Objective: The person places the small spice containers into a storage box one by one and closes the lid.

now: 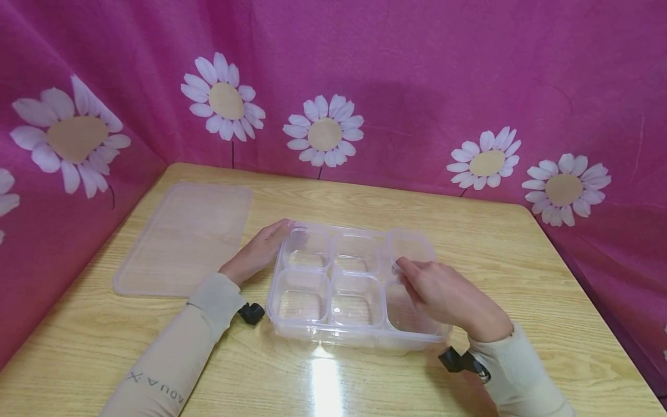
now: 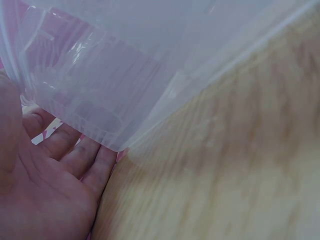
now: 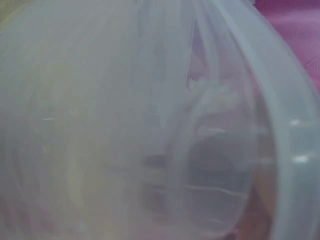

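Note:
A clear plastic box [image 1: 359, 333] stands on the table with small clear square containers [image 1: 356, 298] inside it in two rows. At its far left corner, my left hand [image 1: 260, 252] touches the wall. The left wrist view shows the fingers [image 2: 90, 155] loosely extended behind that corner, palm uncovered. My right hand [image 1: 443, 292] reaches over the right end and pinches the near rim of a small square container [image 1: 413, 243] at the back right. That container sits higher than its neighbours and overlaps the box's far rim. Blurred clear plastic walls [image 3: 215, 170] fill the right wrist view.
A flat translucent lid [image 1: 182, 237] lies on the wooden table [image 1: 323, 197] to the left of the box. Behind and beside the table hangs a magenta cloth [image 1: 396, 75] printed with white daisies. Black wrist-camera mounts [image 1: 252, 313] jut from both sleeves close to the box.

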### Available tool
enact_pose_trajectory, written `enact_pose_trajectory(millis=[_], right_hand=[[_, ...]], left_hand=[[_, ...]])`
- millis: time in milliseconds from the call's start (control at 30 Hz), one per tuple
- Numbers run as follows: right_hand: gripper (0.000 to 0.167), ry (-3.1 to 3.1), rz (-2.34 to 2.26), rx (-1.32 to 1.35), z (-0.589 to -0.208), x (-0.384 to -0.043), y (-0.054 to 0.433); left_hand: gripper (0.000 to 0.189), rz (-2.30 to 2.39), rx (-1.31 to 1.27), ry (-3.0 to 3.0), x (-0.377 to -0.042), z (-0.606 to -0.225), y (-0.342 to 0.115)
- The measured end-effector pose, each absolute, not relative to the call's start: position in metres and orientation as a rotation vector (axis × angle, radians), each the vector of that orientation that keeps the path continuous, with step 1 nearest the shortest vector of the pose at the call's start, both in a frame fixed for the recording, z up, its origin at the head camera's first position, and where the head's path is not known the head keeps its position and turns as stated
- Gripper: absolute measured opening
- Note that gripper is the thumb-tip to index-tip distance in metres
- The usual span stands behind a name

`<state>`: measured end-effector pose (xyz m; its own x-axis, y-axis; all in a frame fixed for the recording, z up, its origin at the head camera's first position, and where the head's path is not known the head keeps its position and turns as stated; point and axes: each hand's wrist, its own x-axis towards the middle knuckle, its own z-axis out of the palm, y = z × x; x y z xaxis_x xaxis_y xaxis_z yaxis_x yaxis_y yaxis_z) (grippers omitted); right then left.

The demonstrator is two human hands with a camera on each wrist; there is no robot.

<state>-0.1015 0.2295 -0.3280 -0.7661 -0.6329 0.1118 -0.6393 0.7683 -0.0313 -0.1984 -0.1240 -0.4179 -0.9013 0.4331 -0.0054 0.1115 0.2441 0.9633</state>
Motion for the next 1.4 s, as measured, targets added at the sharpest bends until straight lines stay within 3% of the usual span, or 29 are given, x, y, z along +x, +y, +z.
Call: enact_pose_trajectory(millis=[1000,1400], right_hand=[[0.015,-2.927,0.155,1.026,-0.338,-0.104,0.225],[0.008,-2.986,0.17,1.02,-0.34,-0.106,0.225]], left_hand=[[0.062,1.712,0.521,2.253,-0.198,-0.419,-0.125],[0.06,1.714,0.53,2.253,-0.199,-0.418,-0.124]])
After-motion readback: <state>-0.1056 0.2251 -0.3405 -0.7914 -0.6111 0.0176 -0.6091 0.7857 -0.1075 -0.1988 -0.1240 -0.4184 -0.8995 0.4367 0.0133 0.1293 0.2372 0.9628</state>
